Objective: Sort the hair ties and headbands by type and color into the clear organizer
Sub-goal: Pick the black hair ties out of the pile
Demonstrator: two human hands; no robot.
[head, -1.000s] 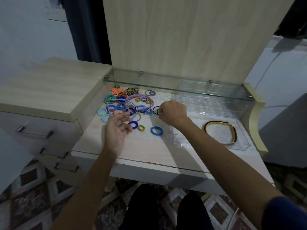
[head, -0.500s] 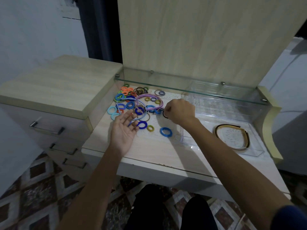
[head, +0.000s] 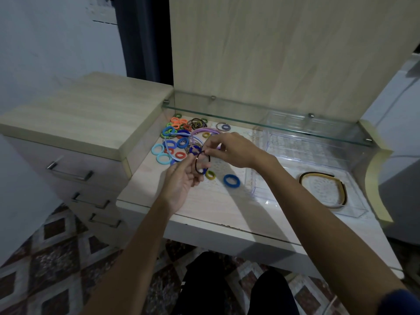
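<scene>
At the bottom of the frame a person's dark-clothed legs (head: pixel 236 289) show above a patterned floor (head: pixel 52 258). Both forearms reach up toward the middle of the picture over a pale desk (head: pixel 211 205). The left hand (head: pixel 181 180) sits palm up just left of centre, its fingertips pinching the lower side of a thin black hair tie (head: pixel 202 163). The right hand (head: pixel 234 150), just above and to the right, pinches the top of the same loop between thumb and forefinger, so the tie is held between the two hands, lifted off the desk. Just below and right of it a olive-yellow tie (head: pixel 210 175) and a blue tie (head: pixel 231 180) lie on the desk. At right stands the clear organizer (head: pixel 256 178), with a black and gold headband (head: pixel 341 185) lying in its near compartment. Beyond the hands, in the centre left, lies the mixed pile of hair ties (head: pixel 179 135), orange, green, blue and light blue, with a lilac headband (head: pixel 197 133) over it. A glass shelf (head: pixel 272 123) crosses behind, under a wooden back panel (head: pixel 284 48). A drawer unit (head: pixel 86 119) stands at left.
</scene>
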